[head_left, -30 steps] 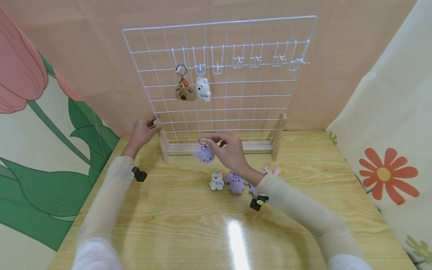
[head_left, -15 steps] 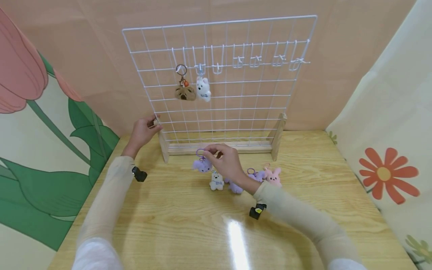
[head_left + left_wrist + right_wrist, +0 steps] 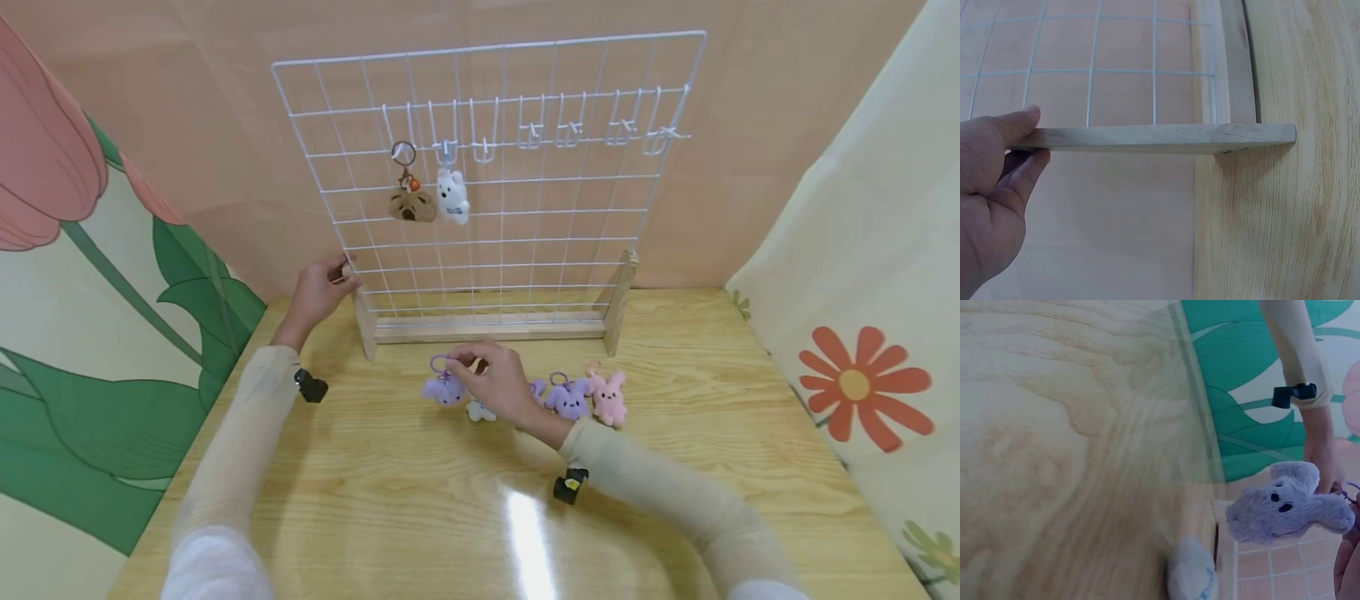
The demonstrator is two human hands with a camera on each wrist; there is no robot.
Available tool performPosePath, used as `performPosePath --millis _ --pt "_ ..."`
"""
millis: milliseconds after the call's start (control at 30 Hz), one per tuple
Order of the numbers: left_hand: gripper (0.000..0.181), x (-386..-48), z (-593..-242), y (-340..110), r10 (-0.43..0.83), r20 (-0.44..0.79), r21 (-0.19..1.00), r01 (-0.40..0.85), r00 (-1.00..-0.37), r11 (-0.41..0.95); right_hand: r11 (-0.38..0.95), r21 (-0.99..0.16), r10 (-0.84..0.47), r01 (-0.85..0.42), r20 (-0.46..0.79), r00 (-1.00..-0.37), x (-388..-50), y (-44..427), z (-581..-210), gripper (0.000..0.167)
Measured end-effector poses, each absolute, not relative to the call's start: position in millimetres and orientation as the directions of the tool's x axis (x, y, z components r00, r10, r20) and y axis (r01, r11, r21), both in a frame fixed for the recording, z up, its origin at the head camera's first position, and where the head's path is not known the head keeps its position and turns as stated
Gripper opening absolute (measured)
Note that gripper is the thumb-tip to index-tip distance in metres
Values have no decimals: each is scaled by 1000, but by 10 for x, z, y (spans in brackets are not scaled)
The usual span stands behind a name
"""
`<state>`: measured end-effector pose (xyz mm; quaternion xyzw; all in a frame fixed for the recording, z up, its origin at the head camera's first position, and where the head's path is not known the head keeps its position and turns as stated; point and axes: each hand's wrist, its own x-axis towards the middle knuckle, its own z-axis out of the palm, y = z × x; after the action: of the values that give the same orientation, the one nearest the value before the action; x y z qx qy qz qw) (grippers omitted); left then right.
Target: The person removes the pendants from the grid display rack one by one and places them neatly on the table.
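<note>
My left hand [image 3: 316,293] pinches the top of the wooden side post [image 3: 1166,134] of a white wire grid rack [image 3: 495,208]. In the head view my right hand [image 3: 497,385] pinches the purple ring of a plush keychain [image 3: 446,390], a lilac long-eared animal. The right wrist view shows that plush [image 3: 1279,506] dangling by its ring, with dark eyes. Just under the right hand is a white plush keychain [image 3: 481,411], mostly hidden. A brown plush keychain [image 3: 412,205] and a white bear keychain [image 3: 452,198] hang from hooks at the rack's upper left.
Right of my right hand, a second lilac plush [image 3: 570,400] and a pink rabbit plush [image 3: 609,400] lie on the wooden table [image 3: 420,517]. Another lilac one is partly covered by the hand. Several white hooks [image 3: 569,133] line the grid's upper right.
My right hand has come down and slightly left, bringing the lilac plush keychain from in front of the rack's base toward the row on the table. The left hand stays on the post.
</note>
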<state>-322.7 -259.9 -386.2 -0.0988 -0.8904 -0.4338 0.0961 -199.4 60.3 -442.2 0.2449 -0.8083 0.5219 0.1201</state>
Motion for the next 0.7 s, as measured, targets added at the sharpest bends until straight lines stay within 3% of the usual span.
performPosePath --millis 700 --pt "51 -3239 -3880 -2622 101 265 763 272 -959 587 374 -789 -311 -487 388 -867 -1817 576 -4753 5"
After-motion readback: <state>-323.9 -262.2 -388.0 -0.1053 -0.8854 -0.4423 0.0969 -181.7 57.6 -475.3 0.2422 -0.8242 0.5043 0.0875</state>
